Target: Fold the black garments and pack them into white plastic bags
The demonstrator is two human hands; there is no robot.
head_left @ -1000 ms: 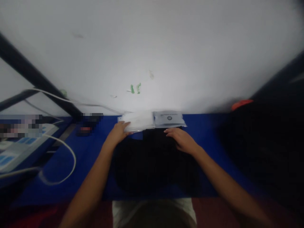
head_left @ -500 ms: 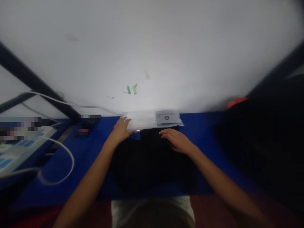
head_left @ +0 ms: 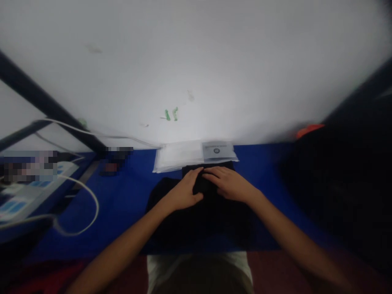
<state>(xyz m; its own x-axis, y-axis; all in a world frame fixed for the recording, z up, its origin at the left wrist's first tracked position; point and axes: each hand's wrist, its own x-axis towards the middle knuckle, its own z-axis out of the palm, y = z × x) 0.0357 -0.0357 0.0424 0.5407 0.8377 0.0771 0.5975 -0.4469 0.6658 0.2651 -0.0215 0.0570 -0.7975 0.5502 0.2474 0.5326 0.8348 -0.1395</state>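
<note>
A black cloth item, seemingly a garment, lies on the blue tabletop in front of me; its folds are lost in the dark. My left hand rests on its upper part, fingers stretched out and thumb apart. Beside it, my right hand lies flat on the same cloth with fingers extended, the fingertips of both hands almost meeting. Just beyond the cloth, against the wall, are flat translucent plastic bags, the right part grey with a round dark mark. Neither hand touches the bags.
A power strip with a looping white cable occupies the left side. Near it is a dark blurred-out object. A large black heap with an orange patch stands at the right. A white wall closes the back.
My left hand has moved from the plastic bags down and right onto the black cloth, next to my right hand. The right hand has stayed nearly in place.
</note>
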